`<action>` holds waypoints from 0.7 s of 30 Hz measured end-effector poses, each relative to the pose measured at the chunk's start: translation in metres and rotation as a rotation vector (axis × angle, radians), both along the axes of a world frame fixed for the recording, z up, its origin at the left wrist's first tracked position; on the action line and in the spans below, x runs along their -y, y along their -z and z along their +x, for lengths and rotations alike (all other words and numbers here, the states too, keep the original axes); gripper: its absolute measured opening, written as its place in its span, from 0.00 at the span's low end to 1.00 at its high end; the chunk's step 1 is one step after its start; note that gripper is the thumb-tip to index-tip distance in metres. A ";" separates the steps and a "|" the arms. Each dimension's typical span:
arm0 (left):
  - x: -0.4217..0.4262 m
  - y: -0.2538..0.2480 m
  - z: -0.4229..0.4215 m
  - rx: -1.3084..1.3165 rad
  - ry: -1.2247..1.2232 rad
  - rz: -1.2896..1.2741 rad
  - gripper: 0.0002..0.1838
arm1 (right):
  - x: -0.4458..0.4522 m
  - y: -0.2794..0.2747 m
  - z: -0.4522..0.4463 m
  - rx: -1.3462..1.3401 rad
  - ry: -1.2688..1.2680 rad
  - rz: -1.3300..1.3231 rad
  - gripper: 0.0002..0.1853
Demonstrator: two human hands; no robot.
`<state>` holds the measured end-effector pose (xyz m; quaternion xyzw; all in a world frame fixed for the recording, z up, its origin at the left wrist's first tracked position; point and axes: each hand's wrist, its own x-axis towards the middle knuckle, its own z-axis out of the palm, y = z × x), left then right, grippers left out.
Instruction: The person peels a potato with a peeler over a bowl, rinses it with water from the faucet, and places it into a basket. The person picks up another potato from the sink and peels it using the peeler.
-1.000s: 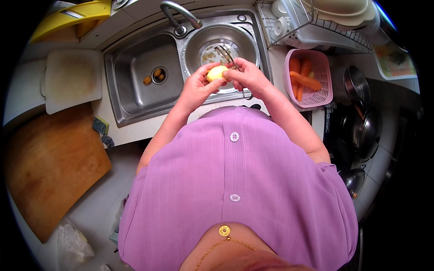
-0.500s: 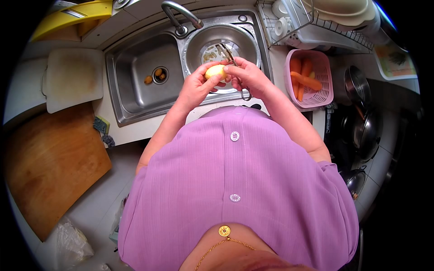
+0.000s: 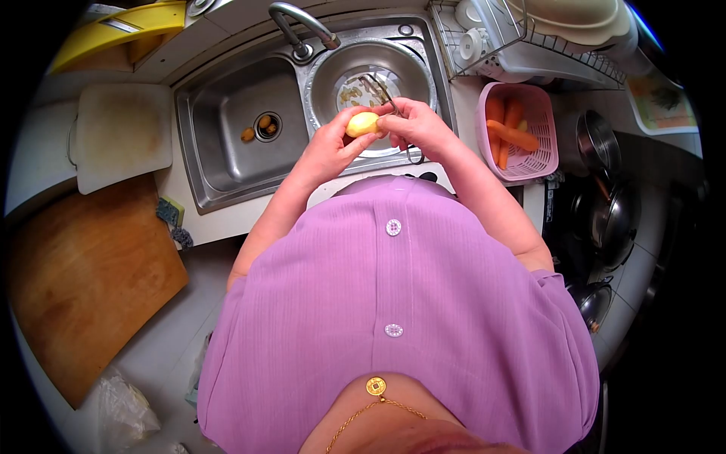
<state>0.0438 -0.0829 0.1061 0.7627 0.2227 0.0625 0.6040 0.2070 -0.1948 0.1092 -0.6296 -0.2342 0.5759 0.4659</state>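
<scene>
A pale yellow peeled potato point(image 3: 362, 125) is gripped in the fingers of my left hand point(image 3: 331, 147), above the front edge of the right sink bowl. My right hand point(image 3: 422, 130) is closed around a metal peeler point(image 3: 388, 95), its head pointing away from me and its looped handle end showing below the hand. The right fingertips are at the potato's right side; whether they press on it, I cannot tell. Beneath both hands stands a round metal basin point(image 3: 320, 76) with peelings point(image 3: 352, 92) scattered in its bottom.
Several small brownish-yellow pieces lie around the drain of the left sink bowl point(image 3: 219, 140). The faucet point(image 3: 302, 19) arches behind. Right of the sink are a pink basket point(image 3: 550, 147) of carrots point(image 3: 513, 140) and a dish rack point(image 3: 454, 64). Cutting boards point(image 3: 125, 136) and a sponge point(image 3: 171, 210) are at left.
The potato has turned slightly in my left hand and shows more of its yellow side. My right fingers and the peeler have shifted a little; both hands stay over the basin.
</scene>
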 end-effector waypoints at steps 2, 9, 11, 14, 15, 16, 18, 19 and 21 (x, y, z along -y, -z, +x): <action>-0.002 0.001 0.000 -0.003 0.002 -0.041 0.21 | 0.001 0.001 0.001 -0.074 0.018 0.028 0.20; -0.002 0.001 0.000 -0.003 0.009 -0.037 0.20 | -0.001 -0.001 0.002 -0.077 0.012 -0.015 0.19; -0.003 0.002 0.001 0.003 0.009 -0.042 0.20 | -0.001 -0.006 0.000 -0.076 0.009 -0.028 0.18; -0.002 0.002 0.001 -0.014 0.005 -0.063 0.20 | -0.001 0.003 0.003 -0.088 0.017 -0.014 0.21; -0.002 0.003 0.001 -0.004 -0.002 -0.071 0.20 | 0.000 0.003 0.003 -0.088 0.017 -0.014 0.21; -0.002 0.004 0.000 0.008 -0.009 -0.079 0.20 | 0.001 0.004 0.003 -0.115 0.027 -0.011 0.20; -0.001 0.007 0.001 0.015 -0.003 -0.075 0.20 | 0.001 0.003 0.003 -0.139 0.038 -0.006 0.20; -0.001 0.008 0.001 0.021 0.002 -0.071 0.20 | 0.000 0.001 0.002 -0.136 0.035 -0.015 0.18; -0.002 0.009 0.001 0.004 0.000 -0.107 0.20 | 0.001 0.001 0.002 -0.134 0.033 -0.024 0.15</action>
